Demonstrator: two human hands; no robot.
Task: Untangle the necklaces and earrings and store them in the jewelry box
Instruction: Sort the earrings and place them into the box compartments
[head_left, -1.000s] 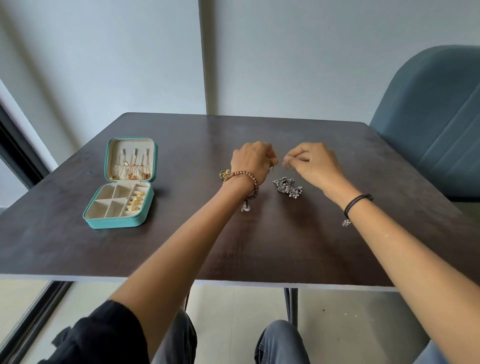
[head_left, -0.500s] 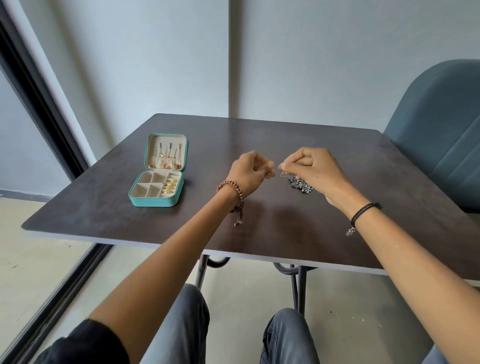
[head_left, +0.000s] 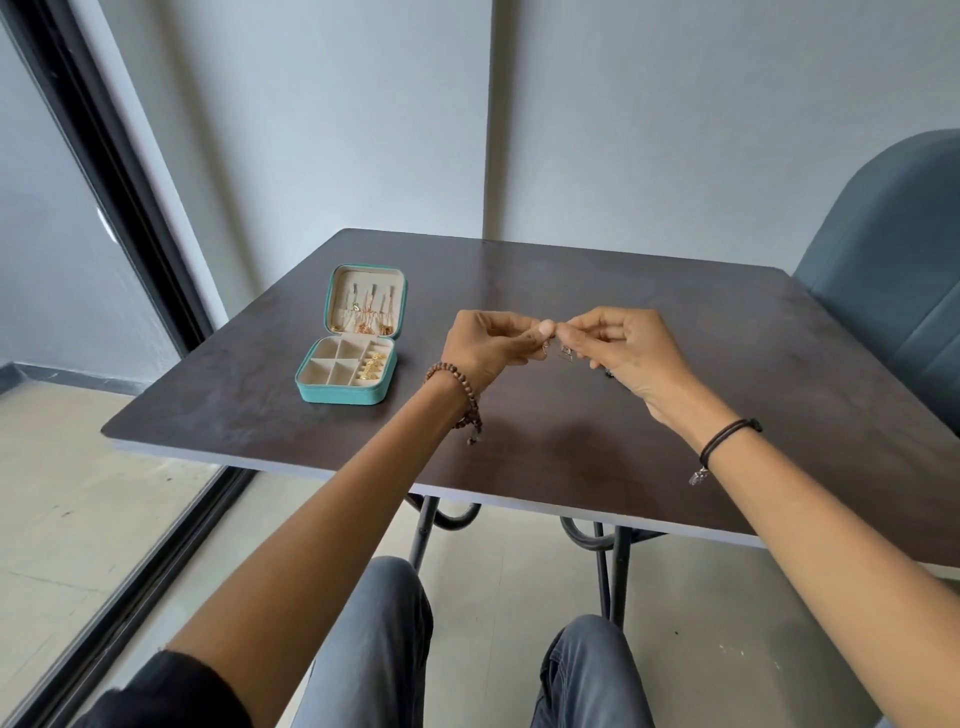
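Observation:
My left hand and my right hand meet fingertip to fingertip above the middle of the dark table. Both pinch small silver jewelry pieces that dangle just under the fingertips. A dark bit of the silver jewelry pile peeks out below my right palm; the rest is hidden. The teal jewelry box lies open at the table's left, gold chains hanging in its lid and gold pieces in its right-hand compartments.
A blue upholstered chair stands at the table's right. A black-framed glass door runs along the left. The wall lies just behind the table. My knees are under the near edge.
Both hands rose off the table and came together, lifting small silver pieces from the pile. The camera pulled back and tilted, so the table looks smaller and farther.

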